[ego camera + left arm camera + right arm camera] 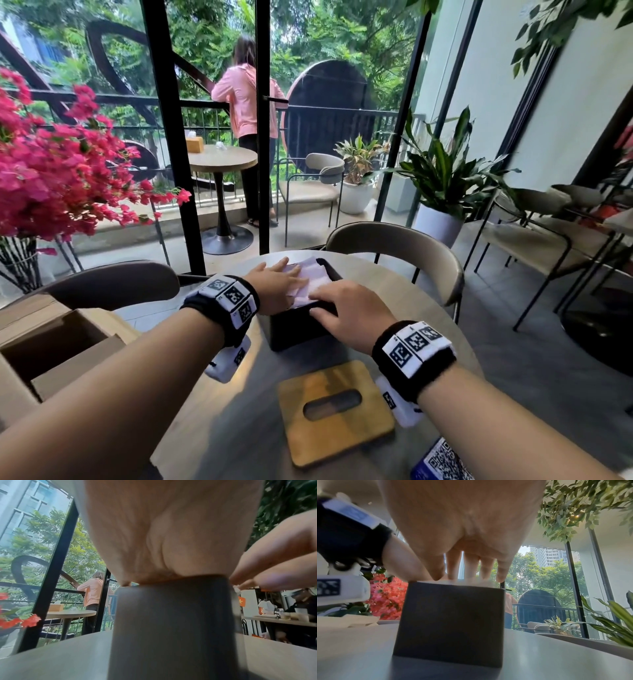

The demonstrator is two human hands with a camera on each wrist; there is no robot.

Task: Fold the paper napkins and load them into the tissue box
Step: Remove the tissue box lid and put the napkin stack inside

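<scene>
A black tissue box (298,329) stands open-topped on the round table, with a stack of white paper napkins (315,277) filling its mouth. My left hand (277,287) lies flat on the stack's left side, fingers straight. My right hand (346,308) presses the near right edge with straight fingers. In the right wrist view the fingertips (502,577) touch the napkins (453,582) at the rim of the box (453,622). In the left wrist view my palm (171,534) covers the top of the box (171,628). The wooden lid (342,442) with its oval slot lies flat in front.
An open cardboard box (51,346) sits at the table's left edge. A blue card with a QR code (442,462) lies at the near right. Chairs (404,246) ring the far side of the table (222,428). Pink flowers (51,164) stand at the left.
</scene>
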